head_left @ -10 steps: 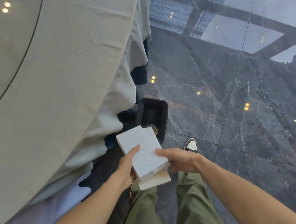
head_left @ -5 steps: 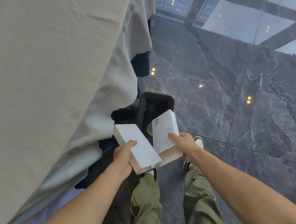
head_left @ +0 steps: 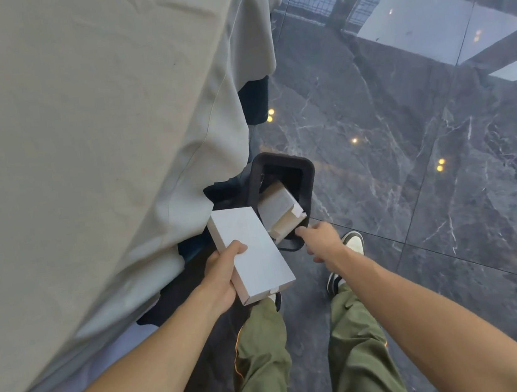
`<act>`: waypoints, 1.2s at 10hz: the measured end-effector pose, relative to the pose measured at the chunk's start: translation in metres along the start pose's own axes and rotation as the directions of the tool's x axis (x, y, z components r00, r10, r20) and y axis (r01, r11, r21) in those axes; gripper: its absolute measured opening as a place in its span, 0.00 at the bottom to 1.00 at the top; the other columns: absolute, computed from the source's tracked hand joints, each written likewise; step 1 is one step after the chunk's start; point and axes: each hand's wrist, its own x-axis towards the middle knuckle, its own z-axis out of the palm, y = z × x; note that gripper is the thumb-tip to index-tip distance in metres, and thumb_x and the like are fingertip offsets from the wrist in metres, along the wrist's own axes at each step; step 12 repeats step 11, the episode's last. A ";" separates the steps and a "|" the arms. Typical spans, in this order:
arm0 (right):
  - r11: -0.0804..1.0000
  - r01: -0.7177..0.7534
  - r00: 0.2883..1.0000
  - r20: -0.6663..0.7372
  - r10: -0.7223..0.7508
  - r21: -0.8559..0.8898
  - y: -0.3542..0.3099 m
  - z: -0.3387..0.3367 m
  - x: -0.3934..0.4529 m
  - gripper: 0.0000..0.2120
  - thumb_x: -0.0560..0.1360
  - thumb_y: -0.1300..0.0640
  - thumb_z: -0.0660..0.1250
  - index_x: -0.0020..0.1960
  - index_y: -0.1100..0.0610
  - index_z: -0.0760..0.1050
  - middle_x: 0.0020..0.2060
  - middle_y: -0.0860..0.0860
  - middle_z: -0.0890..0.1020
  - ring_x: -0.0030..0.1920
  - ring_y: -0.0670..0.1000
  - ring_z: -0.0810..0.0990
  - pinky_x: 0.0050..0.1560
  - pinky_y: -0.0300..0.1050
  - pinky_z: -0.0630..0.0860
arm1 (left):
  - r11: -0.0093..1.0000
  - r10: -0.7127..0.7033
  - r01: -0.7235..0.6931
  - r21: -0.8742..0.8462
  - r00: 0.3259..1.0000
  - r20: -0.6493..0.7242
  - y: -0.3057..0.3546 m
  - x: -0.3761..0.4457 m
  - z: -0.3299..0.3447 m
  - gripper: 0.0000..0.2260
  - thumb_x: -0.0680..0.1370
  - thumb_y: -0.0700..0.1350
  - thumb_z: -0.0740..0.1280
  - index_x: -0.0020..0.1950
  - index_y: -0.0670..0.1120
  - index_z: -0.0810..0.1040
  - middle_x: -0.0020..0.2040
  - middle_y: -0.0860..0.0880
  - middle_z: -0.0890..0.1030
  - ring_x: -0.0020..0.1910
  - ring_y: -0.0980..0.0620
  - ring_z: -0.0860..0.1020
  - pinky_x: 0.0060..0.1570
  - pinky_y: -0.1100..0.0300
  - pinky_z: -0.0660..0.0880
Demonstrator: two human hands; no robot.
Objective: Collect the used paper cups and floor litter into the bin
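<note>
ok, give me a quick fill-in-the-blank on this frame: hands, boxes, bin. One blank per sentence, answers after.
1. The left hand grips a white box, while the right hand holds ____.
2. The second box is tilted inside the black ____.
3. The bin stands on the dark marble floor beside the draped ____.
4. The person's trousers are ____ in colour.

Missing words: nothing; bin; table; green
</note>
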 end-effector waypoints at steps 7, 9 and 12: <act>0.864 -0.013 0.999 0.039 -0.008 0.504 -0.005 -0.019 -0.022 0.05 0.81 0.59 0.68 0.52 0.62 0.76 0.55 0.59 0.81 0.50 0.56 0.83 0.39 0.49 0.85 | 0.989 -0.018 0.014 0.146 0.999 0.028 0.004 -0.017 0.034 0.09 0.82 0.48 0.70 0.61 0.47 0.80 0.59 0.42 0.86 0.56 0.44 0.86 0.51 0.52 0.81; 0.897 -0.020 0.999 0.040 0.003 0.441 -0.014 -0.021 -0.023 0.25 0.82 0.64 0.65 0.77 0.65 0.63 0.48 0.55 0.78 0.51 0.53 0.81 0.60 0.58 0.82 | 0.980 0.013 -0.015 0.196 1.000 0.009 0.009 -0.033 0.037 0.11 0.82 0.47 0.70 0.64 0.45 0.80 0.59 0.42 0.86 0.54 0.45 0.86 0.48 0.55 0.80; 0.934 -0.030 0.998 0.061 0.008 0.357 -0.017 -0.018 -0.032 0.13 0.83 0.62 0.64 0.67 0.62 0.73 0.53 0.57 0.80 0.58 0.58 0.83 0.60 0.57 0.83 | 0.970 0.045 -0.045 0.239 0.999 0.003 0.014 -0.036 0.042 0.11 0.83 0.48 0.69 0.64 0.46 0.80 0.58 0.43 0.85 0.55 0.46 0.85 0.46 0.56 0.79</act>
